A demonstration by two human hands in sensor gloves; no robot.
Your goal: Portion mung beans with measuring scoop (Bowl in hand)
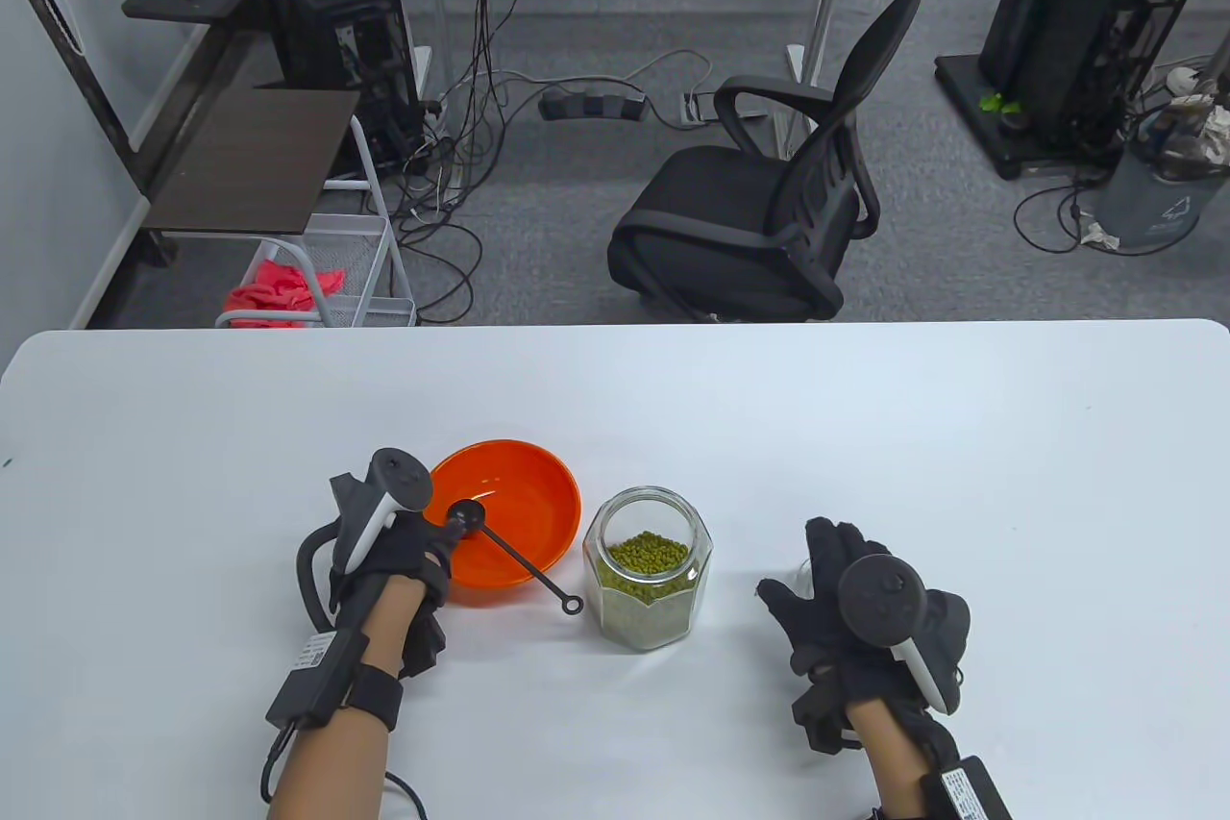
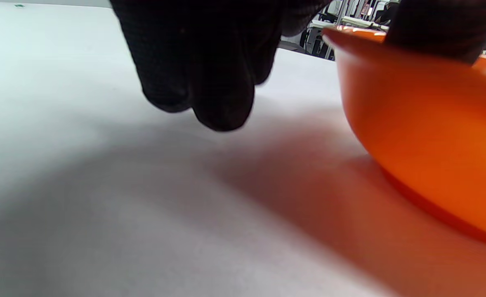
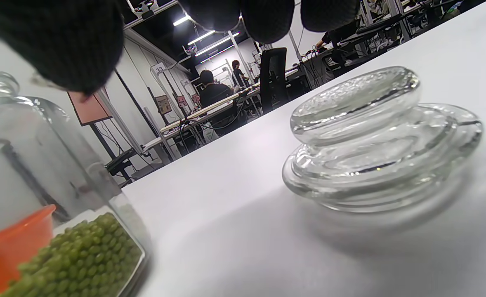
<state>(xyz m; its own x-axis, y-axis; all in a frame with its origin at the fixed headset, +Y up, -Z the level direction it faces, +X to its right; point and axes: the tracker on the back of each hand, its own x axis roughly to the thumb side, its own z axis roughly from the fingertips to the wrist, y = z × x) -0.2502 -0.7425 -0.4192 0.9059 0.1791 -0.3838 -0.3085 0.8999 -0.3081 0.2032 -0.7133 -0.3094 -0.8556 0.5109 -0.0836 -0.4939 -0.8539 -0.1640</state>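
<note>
An orange bowl (image 1: 519, 484) stands on the white table (image 1: 865, 435). A black measuring scoop (image 1: 509, 556) lies across it, cup inside and handle over the near rim. To its right is an open glass jar (image 1: 649, 570) holding mung beans (image 1: 650, 554). My left hand (image 1: 404, 551) is at the bowl's left rim. In the left wrist view the thumb (image 2: 441, 29) lies on the rim of the bowl (image 2: 424, 136) and the fingers (image 2: 210, 82) hang beside it, apart from its wall. My right hand (image 1: 846, 589) is open above the glass lid (image 3: 383, 140), fingertips (image 3: 267, 16) not touching it.
The jar (image 3: 41, 173) stands close to the left of the right hand, with the bowl (image 3: 3, 247) behind it. The lid is mostly hidden under the right hand in the table view. An office chair (image 1: 769, 205) stands beyond the table's far edge.
</note>
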